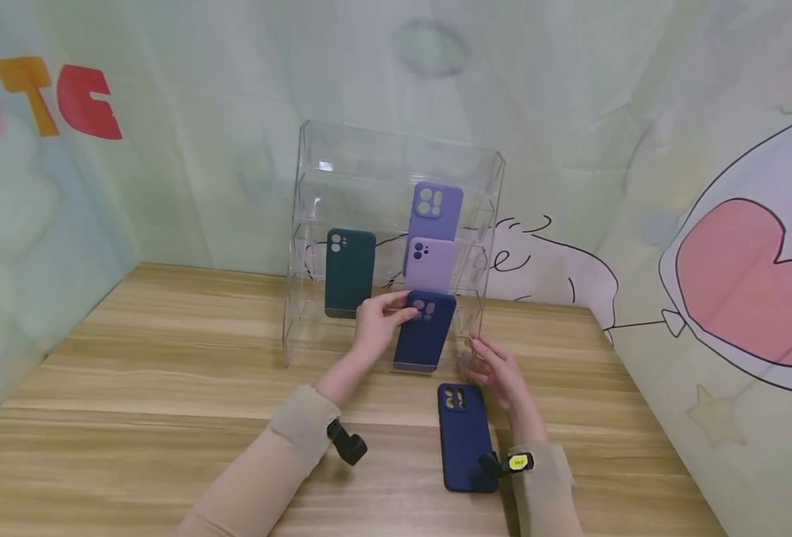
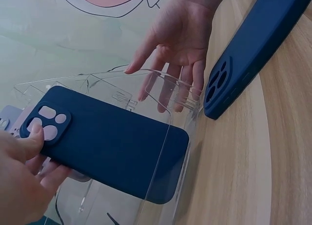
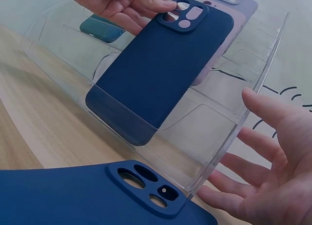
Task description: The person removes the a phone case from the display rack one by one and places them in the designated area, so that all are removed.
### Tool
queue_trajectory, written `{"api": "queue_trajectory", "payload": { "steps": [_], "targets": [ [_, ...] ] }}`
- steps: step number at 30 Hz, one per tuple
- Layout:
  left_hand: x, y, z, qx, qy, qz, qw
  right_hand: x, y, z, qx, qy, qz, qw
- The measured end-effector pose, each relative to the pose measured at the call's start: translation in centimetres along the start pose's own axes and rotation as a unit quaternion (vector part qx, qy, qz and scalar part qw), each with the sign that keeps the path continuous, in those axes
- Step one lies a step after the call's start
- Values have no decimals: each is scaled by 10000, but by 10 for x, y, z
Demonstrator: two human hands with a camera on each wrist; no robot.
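Observation:
My left hand (image 1: 377, 326) pinches the camera end of a navy phone case (image 1: 426, 335), thumb over the camera holes and fingers behind. The lower end of that case sits behind the front lip of the bottom tier of a clear acrylic display rack (image 3: 204, 122). At the rack's right side, my right hand (image 1: 501, 371) has its fingers loosely spread, fingertips right at the side panel. Another navy phone case (image 1: 464, 440) lies flat on the table just in front of the rack, beside the right wrist.
A dark green phone case (image 1: 350, 272) stands in the rack on the left. Behind the held case, a lilac case (image 1: 431, 262) and a violet case (image 1: 444, 212) stand on higher tiers. The wooden table (image 1: 188, 388) meets printed cloth walls at the back and sides.

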State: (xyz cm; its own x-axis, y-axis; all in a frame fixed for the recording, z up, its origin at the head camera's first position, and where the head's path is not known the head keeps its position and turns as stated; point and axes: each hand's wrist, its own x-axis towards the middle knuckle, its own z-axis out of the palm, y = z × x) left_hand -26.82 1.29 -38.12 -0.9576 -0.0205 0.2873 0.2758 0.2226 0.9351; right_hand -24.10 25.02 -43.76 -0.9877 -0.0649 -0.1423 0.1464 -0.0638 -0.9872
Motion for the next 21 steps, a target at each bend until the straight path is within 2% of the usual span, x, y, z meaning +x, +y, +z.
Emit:
{"api": "queue_trajectory", "payload": {
  "steps": [6,12,21],
  "targets": [
    [1,0,-2,-131,169,119,9997,-1,0,0,0,34,-1,10000],
    [0,9,-8,-241,366,314,9985,-1,-1,-1,18,45,13,10000],
    [-6,18,-15,-540,307,-30,9981,-1,0,0,40,50,-4,10000]
  ]
}}
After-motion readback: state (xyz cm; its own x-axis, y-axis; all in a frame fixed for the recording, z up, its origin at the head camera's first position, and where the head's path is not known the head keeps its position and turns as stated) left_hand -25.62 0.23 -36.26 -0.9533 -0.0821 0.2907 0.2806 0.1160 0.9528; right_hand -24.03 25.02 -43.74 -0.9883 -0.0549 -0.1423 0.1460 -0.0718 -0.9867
